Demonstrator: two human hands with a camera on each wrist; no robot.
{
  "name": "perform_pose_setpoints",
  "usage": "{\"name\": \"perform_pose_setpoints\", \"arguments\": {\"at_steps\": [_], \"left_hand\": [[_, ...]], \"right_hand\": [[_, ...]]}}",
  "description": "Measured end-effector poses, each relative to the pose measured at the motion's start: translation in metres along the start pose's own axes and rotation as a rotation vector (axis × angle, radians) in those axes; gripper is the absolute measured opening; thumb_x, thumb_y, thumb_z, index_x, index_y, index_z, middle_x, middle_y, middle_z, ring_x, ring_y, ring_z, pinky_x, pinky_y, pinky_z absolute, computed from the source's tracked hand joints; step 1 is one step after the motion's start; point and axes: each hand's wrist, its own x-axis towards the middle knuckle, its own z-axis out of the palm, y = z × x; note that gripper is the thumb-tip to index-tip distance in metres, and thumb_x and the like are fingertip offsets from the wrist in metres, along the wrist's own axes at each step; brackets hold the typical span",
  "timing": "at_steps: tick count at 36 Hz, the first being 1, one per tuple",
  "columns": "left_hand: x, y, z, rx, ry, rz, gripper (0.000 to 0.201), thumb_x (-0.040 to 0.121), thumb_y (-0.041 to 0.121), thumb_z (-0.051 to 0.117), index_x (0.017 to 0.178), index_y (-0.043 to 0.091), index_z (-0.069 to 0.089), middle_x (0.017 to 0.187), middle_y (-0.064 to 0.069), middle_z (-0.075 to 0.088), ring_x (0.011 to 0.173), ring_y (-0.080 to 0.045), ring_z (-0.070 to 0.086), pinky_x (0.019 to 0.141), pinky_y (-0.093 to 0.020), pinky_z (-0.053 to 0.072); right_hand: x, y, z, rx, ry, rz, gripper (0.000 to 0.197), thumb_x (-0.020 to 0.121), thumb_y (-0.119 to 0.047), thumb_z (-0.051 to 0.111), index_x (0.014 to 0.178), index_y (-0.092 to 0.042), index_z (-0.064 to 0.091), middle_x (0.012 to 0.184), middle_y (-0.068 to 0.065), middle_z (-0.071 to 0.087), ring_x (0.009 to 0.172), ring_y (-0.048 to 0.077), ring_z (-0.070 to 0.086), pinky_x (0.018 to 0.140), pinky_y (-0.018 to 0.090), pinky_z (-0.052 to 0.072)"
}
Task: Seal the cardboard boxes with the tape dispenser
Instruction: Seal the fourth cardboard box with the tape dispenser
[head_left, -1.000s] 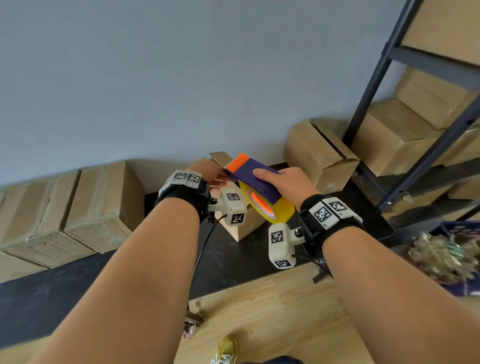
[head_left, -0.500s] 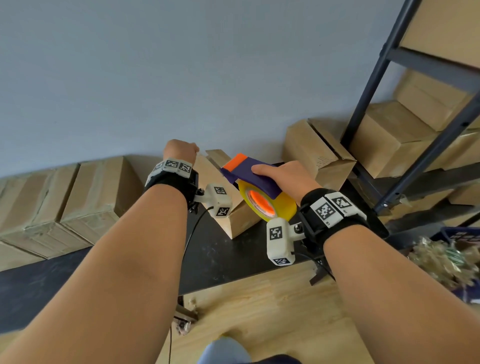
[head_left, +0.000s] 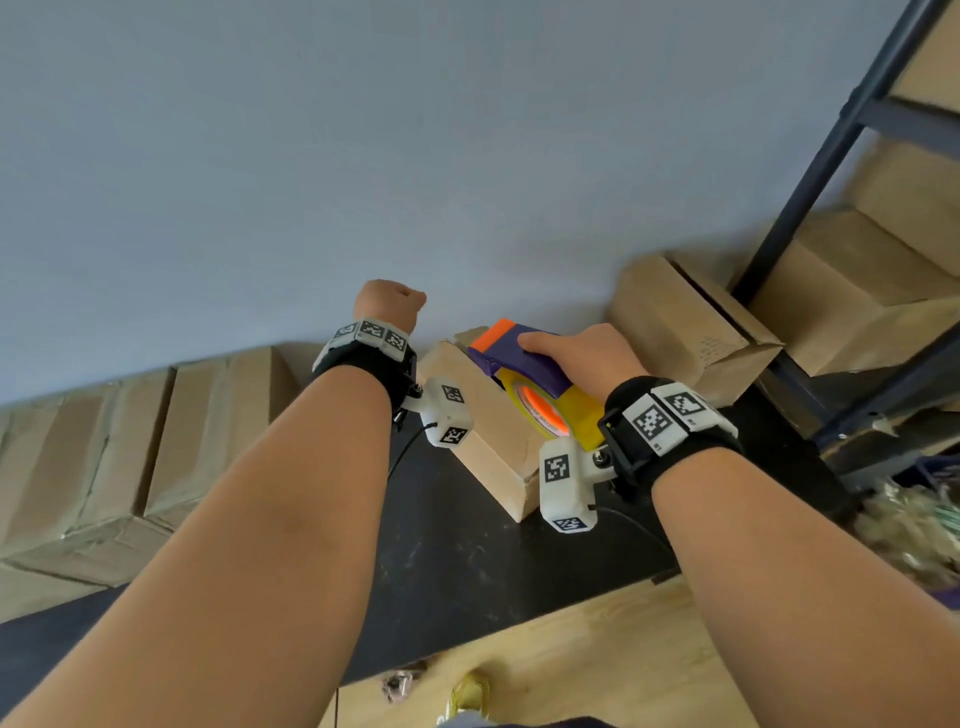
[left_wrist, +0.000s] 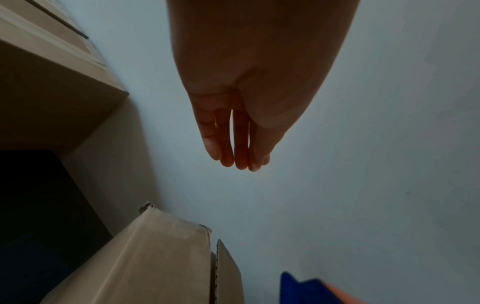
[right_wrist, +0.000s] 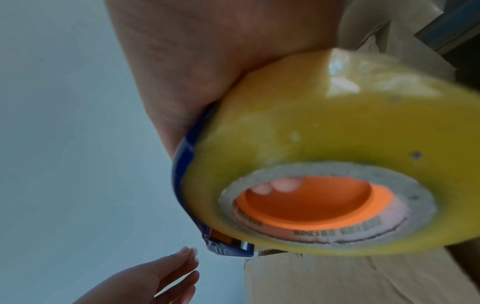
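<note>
A small cardboard box (head_left: 491, 431) lies tilted on a black mat (head_left: 467, 571) near the wall. My right hand (head_left: 576, 353) grips a purple tape dispenser (head_left: 519, 358) with an orange tip and a yellow tape roll (right_wrist: 337, 133), its front end at the box's far top edge. Fingertips (right_wrist: 275, 186) show through the orange core. My left hand (head_left: 390, 304) hangs above and left of the box, apart from it. Its fingers (left_wrist: 233, 148) are straight, close together and hold nothing. The box's open flap seam (left_wrist: 214, 267) shows below that hand.
Taped cardboard boxes (head_left: 130, 441) line the wall at the left. Another box (head_left: 685, 332) with a loose flap stands at the back right, beside a dark metal rack (head_left: 810, 182) holding more boxes. Wooden floor (head_left: 571, 665) lies in front of the mat.
My left hand has come off the box and risen up and left toward the wall. The right hand keeps the dispenser at the box's far end.
</note>
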Motion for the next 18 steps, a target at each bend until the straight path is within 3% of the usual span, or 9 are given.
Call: {"name": "perform_pose_setpoints", "arguments": {"at_steps": [5, 9, 14, 18], "left_hand": [[0.029, -0.011, 0.012, 0.006, -0.087, -0.048, 0.017, 0.09, 0.018, 0.056, 0.077, 0.01, 0.063, 0.076, -0.008, 0.06, 0.069, -0.022, 0.052, 0.065, -0.028, 0.044], [0.046, -0.023, 0.027, -0.042, -0.153, -0.095, 0.017, 0.089, 0.017, 0.057, 0.075, 0.011, 0.063, 0.078, -0.008, 0.064, 0.072, -0.022, 0.058, 0.078, -0.035, 0.054], [0.054, -0.04, 0.043, -0.196, -0.224, -0.157, 0.023, 0.092, 0.016, 0.056, 0.07, 0.022, 0.055, 0.069, 0.005, 0.061, 0.059, -0.011, 0.058, 0.058, -0.021, 0.05], [0.057, -0.048, 0.052, -0.235, -0.267, -0.206, 0.023, 0.093, 0.016, 0.054, 0.071, 0.02, 0.055, 0.068, 0.003, 0.061, 0.056, -0.012, 0.059, 0.057, -0.019, 0.049]], "right_hand": [[0.016, -0.006, 0.017, -0.132, 0.008, 0.043, 0.047, 0.082, -0.051, 0.069, 0.064, -0.011, 0.053, 0.065, 0.004, 0.054, 0.062, 0.018, 0.051, 0.057, 0.03, 0.036], [0.022, -0.009, 0.026, -0.199, -0.002, 0.071, 0.05, 0.083, -0.053, 0.066, 0.062, -0.01, 0.053, 0.065, 0.006, 0.053, 0.068, 0.023, 0.052, 0.064, 0.033, 0.037], [0.03, -0.014, 0.03, -0.207, -0.007, 0.093, 0.044, 0.083, -0.048, 0.068, 0.061, -0.012, 0.054, 0.062, 0.003, 0.053, 0.063, 0.021, 0.05, 0.06, 0.032, 0.035], [0.036, -0.015, 0.036, -0.238, -0.003, 0.112, 0.045, 0.081, -0.052, 0.068, 0.062, -0.013, 0.057, 0.065, 0.005, 0.057, 0.061, 0.019, 0.052, 0.061, 0.032, 0.038]]}}
